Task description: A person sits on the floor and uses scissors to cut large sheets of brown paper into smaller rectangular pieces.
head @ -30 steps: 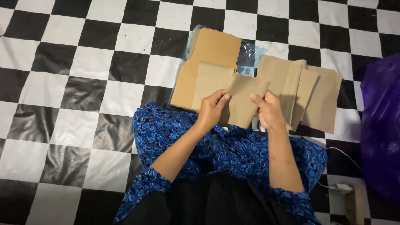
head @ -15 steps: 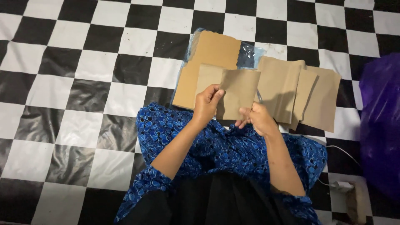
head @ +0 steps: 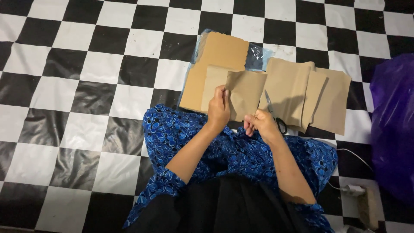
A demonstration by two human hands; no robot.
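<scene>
Just above the lap, the left hand (head: 219, 110) pinches the left edge of a brown paper piece (head: 246, 92), fingers closed on it and holding it upright over the blue patterned skirt (head: 241, 151). Beside it, the right hand (head: 261, 125) is curled shut around black-handled scissors (head: 274, 113), their blades pointing up beside the paper's right edge. Behind lie a cardboard sheet (head: 217, 54) and 3 overlapping brown pieces (head: 310, 97) on the checkered floor (head: 86, 86); a purple bag (head: 394, 121) sits at right.
</scene>
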